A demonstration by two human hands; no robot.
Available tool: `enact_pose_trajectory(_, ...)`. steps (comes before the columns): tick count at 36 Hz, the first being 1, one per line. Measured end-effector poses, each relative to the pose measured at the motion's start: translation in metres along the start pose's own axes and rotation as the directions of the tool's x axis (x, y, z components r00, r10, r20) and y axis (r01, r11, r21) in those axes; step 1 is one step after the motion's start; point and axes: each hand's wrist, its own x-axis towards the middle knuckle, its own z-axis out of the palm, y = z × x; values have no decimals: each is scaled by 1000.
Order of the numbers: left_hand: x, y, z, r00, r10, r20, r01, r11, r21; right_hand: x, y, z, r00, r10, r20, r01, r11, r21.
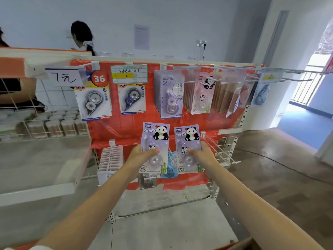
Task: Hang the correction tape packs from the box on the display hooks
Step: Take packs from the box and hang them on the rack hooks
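My left hand (142, 156) grips a purple panda correction tape pack (155, 139) by its lower half, held upright in front of the red display back panel (137, 127). My right hand (201, 154) holds a second purple panda pack (188, 139) the same way, just to the right. Both packs sit below the top row of hooks, where a pink panda pack (202, 94) and other tape packs (168, 94) hang. A bare white hook (218, 150) sticks out right of my right hand. A cardboard box corner (241, 244) shows at the bottom edge.
A blue pack (170, 166) and white packs (110, 159) hang on the lower row. A wire shelf (45, 127) of cotton swab tubs stands left. Long hooks (295, 74) jut out top right. A person (82, 37) stands behind the rack.
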Motion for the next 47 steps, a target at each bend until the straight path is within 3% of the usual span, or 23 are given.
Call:
enact_pose_trajectory(10,18,-7,45,995,-28,93,20,996,86,-2,18,-39,999,31,-43,-31,999,-12)
enact_pose_trajectory(17,23,-10,86,989,-86,120,74,992,101,7,39,-79,993,70,-95,-88,976,-200)
enact_pose_trajectory(24,29,-28,102,985,-174,-6,174,979,103,15,74,-107,989,145,-28,-143,889,-435)
enact_pose_trajectory(38,43,-58,131,967,-240,-84,249,962,114,40,105,-120,989,144,-34,-144,885,-444)
enact_pose_trajectory(47,40,-66,149,965,-233,-120,241,969,61,52,139,-117,946,227,233,-82,859,-505)
